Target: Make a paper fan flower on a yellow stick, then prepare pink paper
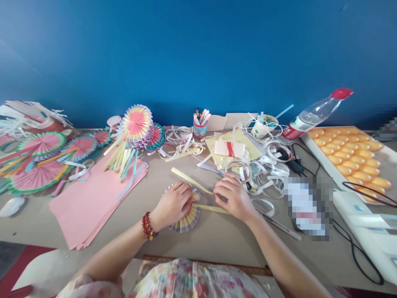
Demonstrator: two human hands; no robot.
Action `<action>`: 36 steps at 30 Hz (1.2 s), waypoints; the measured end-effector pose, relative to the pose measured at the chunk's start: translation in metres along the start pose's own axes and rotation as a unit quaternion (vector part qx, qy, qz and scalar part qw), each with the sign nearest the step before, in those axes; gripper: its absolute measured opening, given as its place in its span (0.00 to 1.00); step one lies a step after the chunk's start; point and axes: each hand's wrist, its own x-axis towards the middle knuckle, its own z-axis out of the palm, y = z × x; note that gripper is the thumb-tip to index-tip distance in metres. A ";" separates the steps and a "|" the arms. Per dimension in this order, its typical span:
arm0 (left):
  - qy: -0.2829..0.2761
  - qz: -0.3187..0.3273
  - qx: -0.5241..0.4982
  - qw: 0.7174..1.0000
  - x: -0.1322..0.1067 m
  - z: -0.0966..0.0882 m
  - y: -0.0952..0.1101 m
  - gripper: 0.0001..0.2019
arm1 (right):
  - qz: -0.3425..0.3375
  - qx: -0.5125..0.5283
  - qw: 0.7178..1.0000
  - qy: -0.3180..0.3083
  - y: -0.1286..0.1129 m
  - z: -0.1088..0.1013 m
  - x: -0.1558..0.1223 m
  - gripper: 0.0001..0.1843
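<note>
A pleated paper fan (187, 223) in yellow, pink and lilac lies on the table in front of me. Over its upper left part, my left hand (174, 203) is closed with bent fingers and grips the folds, hiding some of them. To the right, my right hand (233, 198) has its fingers curled around the end of a pale yellow paper strip (190, 179), which slants up to the left. A second yellow strip (211, 208) runs from the fan to beneath the right hand. The right fingertips are partly hidden.
Pink sheets (93, 203) and finished fans (45, 145) lie left. Tangled white strips (263, 178) and a utility knife (282, 227) are right. Behind stand a pen cup (200, 129), a paper cup (262, 127) and a tilted bottle (313, 118). Cables run along the right.
</note>
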 end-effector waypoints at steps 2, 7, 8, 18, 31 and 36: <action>0.003 -0.006 0.001 1.000 0.001 -0.001 0.002 0.05 | 0.024 0.029 0.999 0.019 -0.002 0.000 0.001 0.08; 0.021 -0.013 0.031 0.999 0.004 0.001 0.008 0.04 | 0.052 0.062 0.996 0.036 -0.007 0.001 0.000 0.09; 0.026 -0.011 0.038 0.999 0.005 0.002 0.009 0.04 | 0.052 0.053 0.997 0.035 -0.007 0.001 0.000 0.08; 0.041 0.004 0.065 0.997 0.008 0.013 0.012 0.07 | 0.065 -0.053 0.996 -0.027 -0.006 0.004 -0.003 0.05; 0.056 0.001 0.042 0.998 0.009 0.018 0.013 0.06 | -0.021 -0.029 0.991 -0.126 -0.020 0.018 0.002 0.05; 0.054 -0.001 0.029 0.998 0.009 0.018 0.013 0.06 | -0.041 -0.044 0.991 -0.118 -0.018 0.025 0.004 0.05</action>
